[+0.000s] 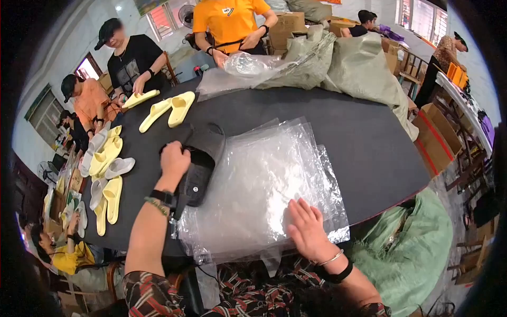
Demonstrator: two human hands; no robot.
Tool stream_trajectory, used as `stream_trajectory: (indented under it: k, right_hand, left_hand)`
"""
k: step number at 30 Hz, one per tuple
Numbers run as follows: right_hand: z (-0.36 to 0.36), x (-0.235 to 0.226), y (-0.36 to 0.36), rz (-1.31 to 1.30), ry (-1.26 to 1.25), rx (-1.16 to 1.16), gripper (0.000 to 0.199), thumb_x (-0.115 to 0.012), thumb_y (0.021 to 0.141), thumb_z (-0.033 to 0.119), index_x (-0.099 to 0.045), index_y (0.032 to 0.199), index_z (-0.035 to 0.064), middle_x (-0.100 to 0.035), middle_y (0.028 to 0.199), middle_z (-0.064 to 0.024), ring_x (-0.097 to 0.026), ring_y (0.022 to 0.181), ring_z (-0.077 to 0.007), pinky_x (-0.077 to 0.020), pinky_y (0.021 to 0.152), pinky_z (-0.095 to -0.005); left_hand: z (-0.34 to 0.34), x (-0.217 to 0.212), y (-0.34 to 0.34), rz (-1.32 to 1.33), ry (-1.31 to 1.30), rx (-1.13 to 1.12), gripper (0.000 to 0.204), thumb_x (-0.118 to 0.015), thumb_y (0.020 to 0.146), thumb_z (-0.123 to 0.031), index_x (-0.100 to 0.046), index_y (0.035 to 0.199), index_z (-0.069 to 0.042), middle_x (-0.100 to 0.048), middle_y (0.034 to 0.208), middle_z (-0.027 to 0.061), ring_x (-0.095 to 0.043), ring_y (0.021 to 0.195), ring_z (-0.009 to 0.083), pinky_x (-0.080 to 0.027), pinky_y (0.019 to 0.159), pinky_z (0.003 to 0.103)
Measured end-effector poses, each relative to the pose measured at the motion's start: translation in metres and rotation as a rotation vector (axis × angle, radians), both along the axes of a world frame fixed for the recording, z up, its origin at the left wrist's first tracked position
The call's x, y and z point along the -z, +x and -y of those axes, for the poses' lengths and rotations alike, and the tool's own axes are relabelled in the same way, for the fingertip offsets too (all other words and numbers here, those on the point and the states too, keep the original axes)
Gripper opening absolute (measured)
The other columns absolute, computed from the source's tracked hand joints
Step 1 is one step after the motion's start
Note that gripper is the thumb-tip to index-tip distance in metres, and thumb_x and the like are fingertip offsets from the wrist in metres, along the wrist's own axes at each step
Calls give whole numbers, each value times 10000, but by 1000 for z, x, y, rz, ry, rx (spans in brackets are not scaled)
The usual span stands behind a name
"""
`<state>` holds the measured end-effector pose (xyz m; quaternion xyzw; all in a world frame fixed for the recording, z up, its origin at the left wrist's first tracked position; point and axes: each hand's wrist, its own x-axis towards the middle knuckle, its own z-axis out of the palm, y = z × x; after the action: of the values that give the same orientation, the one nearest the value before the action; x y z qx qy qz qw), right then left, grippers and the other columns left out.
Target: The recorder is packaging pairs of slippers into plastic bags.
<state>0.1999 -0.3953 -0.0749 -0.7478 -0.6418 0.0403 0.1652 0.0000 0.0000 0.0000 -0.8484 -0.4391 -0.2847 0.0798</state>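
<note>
My left hand [174, 161] is closed on a dark strap or edge at the left side of a pair of black slide sandals [203, 145]. They rest on the dark table, against the left edge of a stack of clear plastic bags [253, 179]. How the fingers wrap underneath is hidden. My right hand [306, 227] lies flat on the lower right of the stack, fingers stretched out and holding nothing. Just beyond the black slides stand two pale yellow slides [181, 108].
Yellow and grey slides [105, 156] line the table's left side, where several people work. Across the table, a person in an orange shirt [229, 24] handles clear plastic [227, 82]. Large woven sacks [364, 68] cover the far edge. A green sack [406, 253] stands at my right.
</note>
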Motion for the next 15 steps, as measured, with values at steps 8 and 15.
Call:
stream_trajectory:
  k: [8,15]
  right_hand:
    - [15,-5,27,-1025,73,64,671,-230,1077,416,-17,1554,-5,-291,1585,-194,-188,1498,-251,-121,1196,-373]
    - [12,-3,11,-763,91,90,749,-217,1060,509,52,1554,14,-174,1612,-224,-187,1495,-304,-128,1203,-398]
  left_hand:
    - [206,-54,34,123,-202,544,130,-604,726,-122,-559,779,-11,-591,811,218,-582,812,423,-472,716,527]
    - [229,37,31,86,-355,500,222,-669,789,-155,-520,874,-13,-581,878,175,-592,893,376,-507,735,488]
